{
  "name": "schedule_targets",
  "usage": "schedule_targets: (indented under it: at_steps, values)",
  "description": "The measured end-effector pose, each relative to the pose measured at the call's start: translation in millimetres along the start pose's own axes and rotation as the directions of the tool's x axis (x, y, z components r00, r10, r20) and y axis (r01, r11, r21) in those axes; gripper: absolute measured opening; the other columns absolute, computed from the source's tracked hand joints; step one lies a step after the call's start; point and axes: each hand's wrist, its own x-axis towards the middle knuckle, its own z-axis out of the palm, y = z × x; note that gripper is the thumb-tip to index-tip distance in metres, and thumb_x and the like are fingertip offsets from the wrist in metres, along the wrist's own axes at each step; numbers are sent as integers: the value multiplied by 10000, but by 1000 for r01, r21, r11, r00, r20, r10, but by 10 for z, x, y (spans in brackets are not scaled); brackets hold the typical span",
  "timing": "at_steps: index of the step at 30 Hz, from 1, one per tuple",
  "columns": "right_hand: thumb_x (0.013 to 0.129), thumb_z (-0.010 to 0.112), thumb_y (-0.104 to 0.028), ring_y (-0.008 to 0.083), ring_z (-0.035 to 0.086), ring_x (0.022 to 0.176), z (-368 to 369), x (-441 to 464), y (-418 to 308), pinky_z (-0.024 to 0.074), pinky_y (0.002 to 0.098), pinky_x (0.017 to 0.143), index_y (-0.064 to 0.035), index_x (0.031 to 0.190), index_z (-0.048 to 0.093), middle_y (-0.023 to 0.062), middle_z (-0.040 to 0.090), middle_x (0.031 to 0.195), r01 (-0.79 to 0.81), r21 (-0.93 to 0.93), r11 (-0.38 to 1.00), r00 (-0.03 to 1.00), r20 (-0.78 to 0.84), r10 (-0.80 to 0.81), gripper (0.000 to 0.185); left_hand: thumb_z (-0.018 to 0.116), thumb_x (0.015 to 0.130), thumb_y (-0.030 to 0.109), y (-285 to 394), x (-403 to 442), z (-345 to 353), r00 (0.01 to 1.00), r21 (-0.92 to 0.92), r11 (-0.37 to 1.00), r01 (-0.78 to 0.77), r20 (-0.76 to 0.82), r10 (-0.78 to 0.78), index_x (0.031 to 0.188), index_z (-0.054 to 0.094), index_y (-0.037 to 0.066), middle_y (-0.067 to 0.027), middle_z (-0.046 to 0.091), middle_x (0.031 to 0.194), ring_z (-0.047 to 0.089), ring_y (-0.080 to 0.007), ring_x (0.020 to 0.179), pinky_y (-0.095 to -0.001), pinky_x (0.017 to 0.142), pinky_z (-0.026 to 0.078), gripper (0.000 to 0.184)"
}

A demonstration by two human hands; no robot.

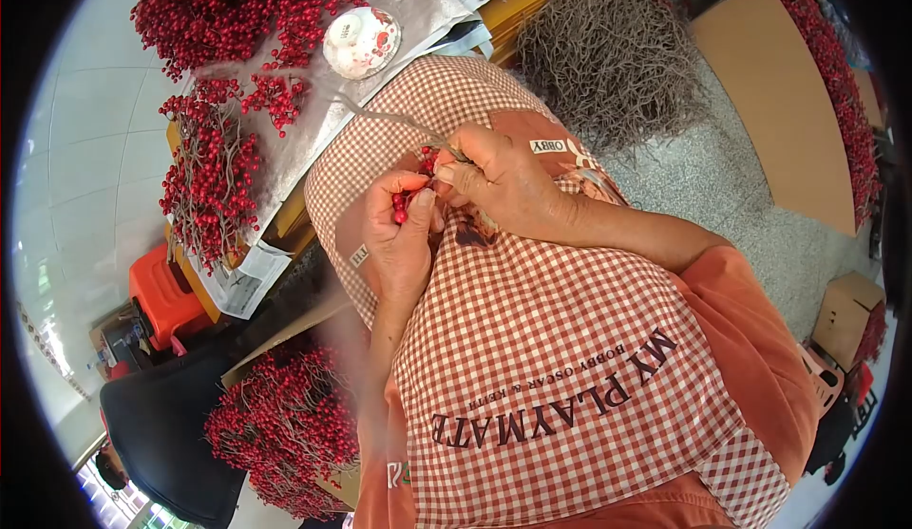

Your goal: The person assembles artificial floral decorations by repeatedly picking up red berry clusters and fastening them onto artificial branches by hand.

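My left hand (401, 241) is closed in a pinch on a small sprig of red berries (399, 208), in front of the checked apron. My right hand (503, 185) is closed around a thin grey-brown twig (389, 117), whose free end reaches out to the left towards the table edge. The fingertips of both hands meet, and a few more red berries (427, 157) show between them. Fingers hide the exact spot where the berries and the twig come together.
On the table (318, 116) lie a big heap of red berries (237, 7), a bundle of berry branches (209, 178) and a white patterned bowl (362, 43). Bare twigs (608, 54) are piled beyond my knees. Cartons (779, 102) and a box of berry branches (285, 425) stand around me.
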Motion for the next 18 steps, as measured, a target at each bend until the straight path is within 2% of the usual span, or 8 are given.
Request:
schedule_targets:
  at_steps: [4, 8, 10, 14, 16, 18]
  values:
    - [948, 530, -83, 104, 609, 755, -24, -6, -15, 530, 255, 634, 33, 916, 517, 68, 593, 801, 57, -137, 989, 998, 14, -56, 121, 592, 903, 17, -38, 11, -29, 999, 26, 999, -37, 27, 36, 1015, 538, 28, -34, 579, 813, 490, -66, 599, -182, 550, 416, 125]
    - [946, 528, -72, 110, 622, 760, -54, -12, -55, 534, 251, 646, 30, 918, 517, 68, 592, 799, 38, -160, 986, 998, 58, -29, 106, 579, 904, 5, -40, -11, -35, 1000, 1, 1000, -23, 13, 23, 1020, 542, 0, -67, 607, 813, 493, -81, 575, -195, 549, 421, 122]
    - [948, 525, -68, 115, 637, 776, -73, -4, -68, 540, 245, 664, 27, 919, 515, 70, 594, 810, -33, -70, 997, 991, 124, 41, 100, 584, 902, 3, -29, -7, -53, 997, -30, 999, -22, 75, 24, 989, 561, 27, -44, 567, 893, 487, -72, 601, -187, 532, 402, 93]
    - [950, 525, -71, 116, 646, 795, -84, 4, -93, 544, 241, 675, 24, 920, 514, 72, 596, 822, -110, 31, 993, 978, 183, 103, 100, 572, 903, -11, -62, -8, -108, 994, -59, 998, 1, 108, 5, 982, 564, 21, -51, 561, 916, 482, -76, 594, -190, 522, 393, 85]
    - [957, 521, -81, 111, 642, 790, -82, 11, -78, 543, 239, 677, 24, 921, 514, 69, 594, 824, -80, 14, 997, 979, 189, 76, 111, 567, 911, 5, -70, 1, -118, 992, -129, 991, 31, 124, -15, 1014, 552, -1, -122, 621, 912, 494, -100, 600, -192, 555, 420, 104]
    - [957, 522, -85, 109, 640, 788, -83, 22, -74, 542, 238, 681, 25, 921, 514, 67, 593, 820, -102, 39, 994, 977, 194, 92, 116, 569, 914, 17, -72, 11, -124, 991, -140, 989, 37, 130, -18, 1017, 553, 1, -124, 623, 915, 496, -102, 600, -191, 552, 420, 106]
